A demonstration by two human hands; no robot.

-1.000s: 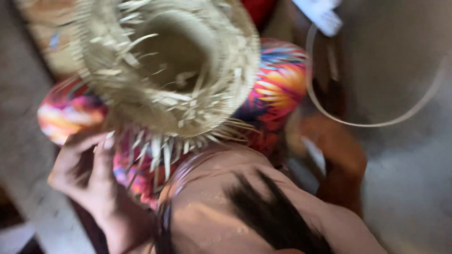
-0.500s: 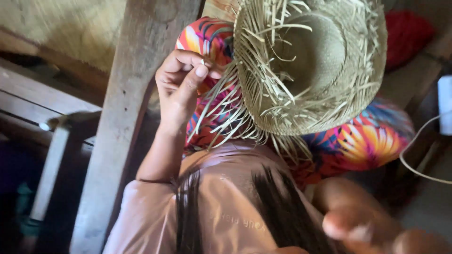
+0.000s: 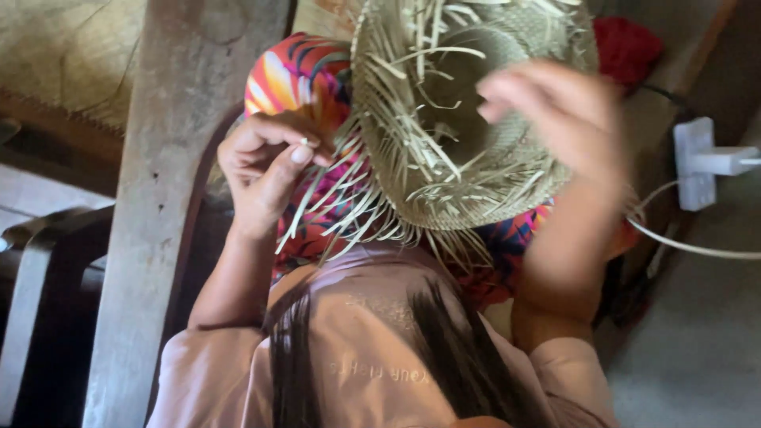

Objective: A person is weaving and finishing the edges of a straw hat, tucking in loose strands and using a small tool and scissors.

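A broad grey wooden post (image 3: 170,198) runs from the top edge down to 7 o'clock, with a woven mat (image 3: 63,55) behind it at 10 o'clock. The half-woven straw hat (image 3: 468,119), crown up and loose strands fringing its rim, fills the top centre around 12 o'clock, lying over a bright patterned cloth (image 3: 293,79) of orange, pink and blue. Below, at 6 o'clock, is the person's pale pink shirt (image 3: 372,357) with dark hair falling over it. The left hand (image 3: 265,170), at 9 o'clock of the hat, is clenched, pinching loose straw strands (image 3: 317,186) between thumb and fingers. The right hand (image 3: 555,119), at 2 o'clock, is blurred, fingers curved over the hat's crown; whether it grips cannot be told. A white plug adapter (image 3: 697,162) with cable sits at 3 o'clock.
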